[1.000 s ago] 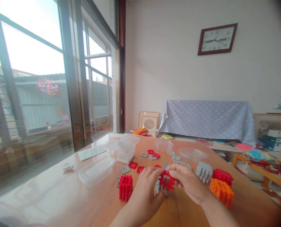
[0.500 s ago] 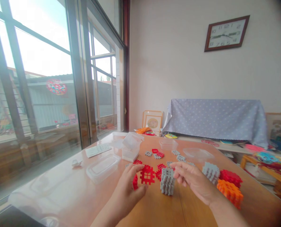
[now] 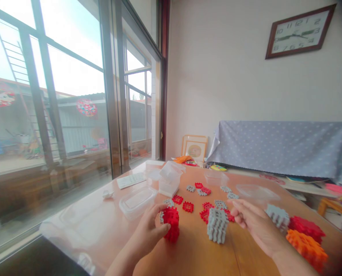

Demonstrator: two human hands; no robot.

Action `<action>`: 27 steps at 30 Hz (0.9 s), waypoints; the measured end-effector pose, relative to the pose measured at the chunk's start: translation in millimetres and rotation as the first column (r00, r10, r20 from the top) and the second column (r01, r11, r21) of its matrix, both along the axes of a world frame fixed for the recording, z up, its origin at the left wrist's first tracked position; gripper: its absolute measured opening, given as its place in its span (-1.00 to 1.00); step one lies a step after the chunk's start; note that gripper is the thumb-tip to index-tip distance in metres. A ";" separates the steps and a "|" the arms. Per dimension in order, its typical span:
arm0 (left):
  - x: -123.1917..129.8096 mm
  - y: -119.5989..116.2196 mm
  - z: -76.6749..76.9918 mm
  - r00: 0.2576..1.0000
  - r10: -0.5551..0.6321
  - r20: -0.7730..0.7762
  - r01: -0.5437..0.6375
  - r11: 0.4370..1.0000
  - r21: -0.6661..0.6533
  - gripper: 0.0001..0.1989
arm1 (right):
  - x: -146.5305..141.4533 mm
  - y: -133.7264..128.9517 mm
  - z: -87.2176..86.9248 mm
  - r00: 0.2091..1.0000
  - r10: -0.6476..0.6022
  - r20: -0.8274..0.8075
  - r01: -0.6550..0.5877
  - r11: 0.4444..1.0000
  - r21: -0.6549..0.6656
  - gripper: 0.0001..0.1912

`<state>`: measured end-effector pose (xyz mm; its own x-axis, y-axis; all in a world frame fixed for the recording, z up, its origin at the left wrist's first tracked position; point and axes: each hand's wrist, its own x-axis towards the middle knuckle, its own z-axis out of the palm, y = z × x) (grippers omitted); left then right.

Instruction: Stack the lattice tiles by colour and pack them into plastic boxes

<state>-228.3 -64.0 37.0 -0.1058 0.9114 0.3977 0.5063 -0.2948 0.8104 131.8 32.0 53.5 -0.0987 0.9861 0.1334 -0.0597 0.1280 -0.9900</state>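
My left hand [image 3: 146,232] has its thumb and fingers closed around a stack of red plastic interlocking squares [image 3: 171,226], which stands on the table. A grey interlocking square partly shows behind that stack. My right hand [image 3: 253,222] hovers to the right of a grey stack of interlocking squares [image 3: 217,225], apart from it. Its fingers are curled together and I see nothing in them. Loose red squares [image 3: 188,207] and grey squares [image 3: 221,204] lie flat beyond the two stacks.
At right stand light grey [image 3: 277,216], red [image 3: 306,229] and orange stacks [image 3: 307,247]. Clear plastic boxes [image 3: 169,188] and lids [image 3: 138,201] are at the back and left, beside a white sheet [image 3: 131,180]. A window runs along the left.
The red square that my left hand held upright has joined the red stack, now in that hand's grip. My right hand has moved away from the grey stack's top. The view has turned left.
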 end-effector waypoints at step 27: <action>98.9 -22.6 3.8 0.949 -0.005 0.314 -0.026 0.995 0.095 -0.65 | 6.3 8.2 -5.3 0.993 -0.020 0.117 0.051 0.963 -0.266 -0.37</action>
<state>-129.4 -86.5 40.8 -0.2485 0.8682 0.4294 0.2348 -0.3761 0.8963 138.1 40.2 48.2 -0.0621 0.9874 -0.1457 0.0531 -0.1425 -0.9884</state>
